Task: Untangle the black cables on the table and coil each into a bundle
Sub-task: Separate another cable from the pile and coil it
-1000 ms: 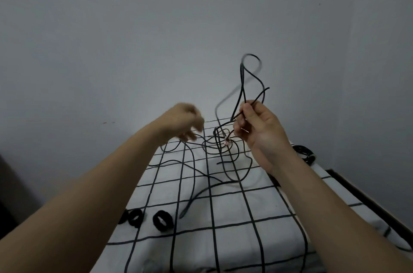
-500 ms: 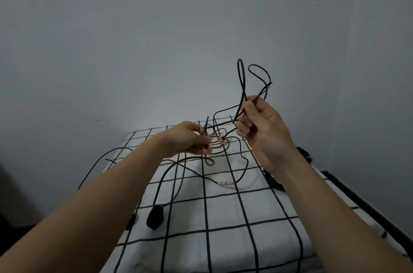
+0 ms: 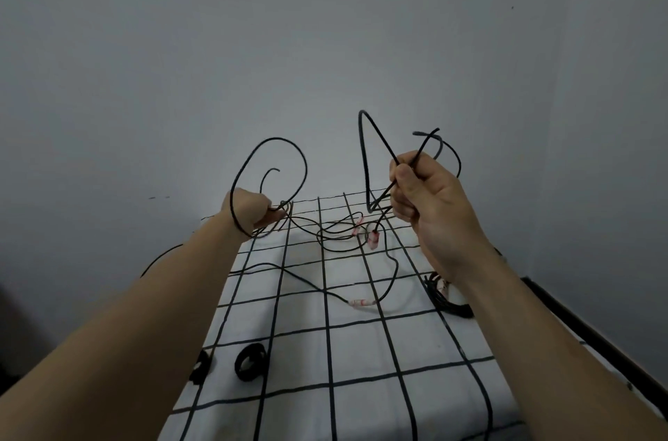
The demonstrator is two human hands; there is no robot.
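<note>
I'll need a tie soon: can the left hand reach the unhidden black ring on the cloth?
Probably yes, once freed: the left hand grips cable far back; the black ring lies uncovered beside that forearm.

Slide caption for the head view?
Left hand and right hand hold thin black cables raised over a white black-gridded tablecloth.

The left hand (image 3: 249, 211) faces away, so its fingertips are hidden where the black cables (image 3: 339, 236) meet it. The right wrist covers part of a cable bundle (image 3: 446, 303), and the left arm covers part of a black ring (image 3: 200, 366). Both arms and the table (image 3: 361, 350) run off the bottom edge.
</note>
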